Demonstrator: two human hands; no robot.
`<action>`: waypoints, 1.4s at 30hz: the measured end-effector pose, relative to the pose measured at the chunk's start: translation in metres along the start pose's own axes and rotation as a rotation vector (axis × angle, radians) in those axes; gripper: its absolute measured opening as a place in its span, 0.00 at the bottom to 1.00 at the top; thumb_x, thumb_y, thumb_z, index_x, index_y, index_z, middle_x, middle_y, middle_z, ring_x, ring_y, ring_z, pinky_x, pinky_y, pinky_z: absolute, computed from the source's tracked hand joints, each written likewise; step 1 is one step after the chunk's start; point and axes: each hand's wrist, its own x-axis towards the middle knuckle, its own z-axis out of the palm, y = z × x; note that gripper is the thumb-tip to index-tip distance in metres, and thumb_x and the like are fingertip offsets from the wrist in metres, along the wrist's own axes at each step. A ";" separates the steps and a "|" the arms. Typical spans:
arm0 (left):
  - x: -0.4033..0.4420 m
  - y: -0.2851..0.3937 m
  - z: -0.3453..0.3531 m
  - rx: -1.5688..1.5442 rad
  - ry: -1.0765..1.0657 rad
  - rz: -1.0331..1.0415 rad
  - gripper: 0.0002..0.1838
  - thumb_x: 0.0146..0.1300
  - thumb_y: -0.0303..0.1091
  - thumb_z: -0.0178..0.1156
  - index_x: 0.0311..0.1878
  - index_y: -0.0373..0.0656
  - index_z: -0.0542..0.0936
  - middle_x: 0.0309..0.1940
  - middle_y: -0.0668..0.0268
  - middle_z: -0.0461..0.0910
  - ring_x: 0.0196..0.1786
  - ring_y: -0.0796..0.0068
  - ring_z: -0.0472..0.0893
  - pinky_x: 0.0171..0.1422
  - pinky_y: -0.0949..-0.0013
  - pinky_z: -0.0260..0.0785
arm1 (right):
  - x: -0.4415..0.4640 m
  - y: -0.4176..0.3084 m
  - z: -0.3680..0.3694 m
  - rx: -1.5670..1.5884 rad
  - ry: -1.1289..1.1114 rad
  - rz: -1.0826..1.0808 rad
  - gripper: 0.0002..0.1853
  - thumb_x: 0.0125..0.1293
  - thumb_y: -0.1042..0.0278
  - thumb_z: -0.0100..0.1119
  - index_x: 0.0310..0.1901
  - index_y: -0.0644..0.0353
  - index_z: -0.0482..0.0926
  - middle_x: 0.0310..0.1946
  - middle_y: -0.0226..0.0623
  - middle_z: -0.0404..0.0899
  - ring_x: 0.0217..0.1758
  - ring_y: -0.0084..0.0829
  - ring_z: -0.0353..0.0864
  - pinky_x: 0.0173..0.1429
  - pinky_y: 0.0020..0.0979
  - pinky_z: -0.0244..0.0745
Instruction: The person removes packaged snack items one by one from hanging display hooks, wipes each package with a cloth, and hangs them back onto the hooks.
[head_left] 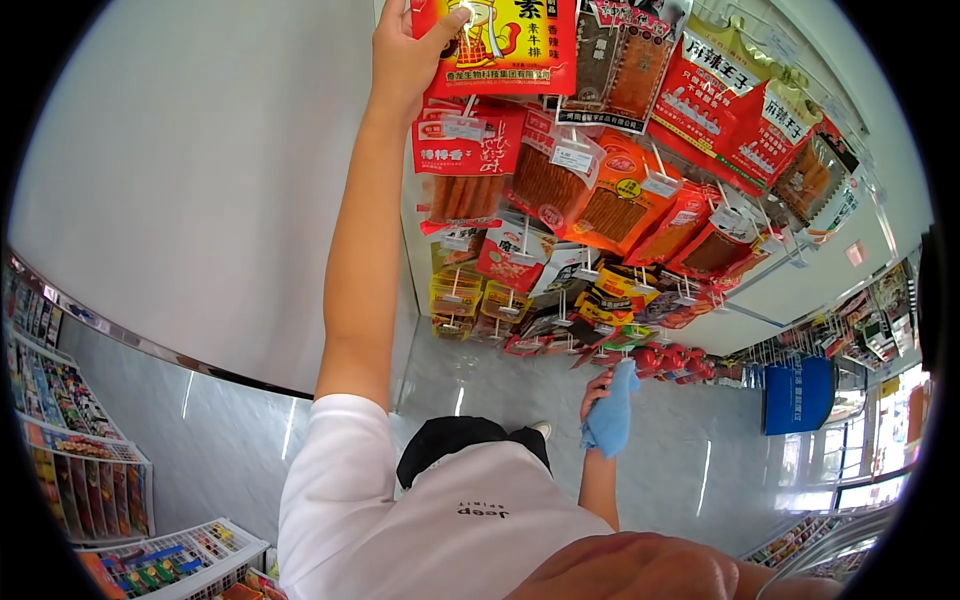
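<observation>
My left hand is raised at the top of the view, closed on the left edge of a red and yellow snack packet, thumb across its front. The packet's upper part is cut off, and I cannot tell whether it still hangs on its hook. Below it hangs a red packet of brown sticks. Lower down, at my right side, my right hand is closed around a light blue cloth, which hangs down over the wrist.
Packets such as an orange one hang in rows on hooks with price tags. A pale panel stands left of the rack. Shelves of goods line the lower left. A blue box-like stand is at the right on the grey floor.
</observation>
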 end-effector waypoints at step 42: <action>-0.213 -0.212 -0.096 0.479 0.263 -0.455 0.32 0.58 0.43 0.76 0.58 0.36 0.72 0.52 0.57 0.80 0.55 0.66 0.80 0.59 0.64 0.73 | -0.016 -0.016 -0.041 -0.198 0.249 -0.054 0.15 0.68 0.61 0.62 0.51 0.60 0.79 0.47 0.35 0.81 0.49 0.29 0.80 0.46 0.27 0.80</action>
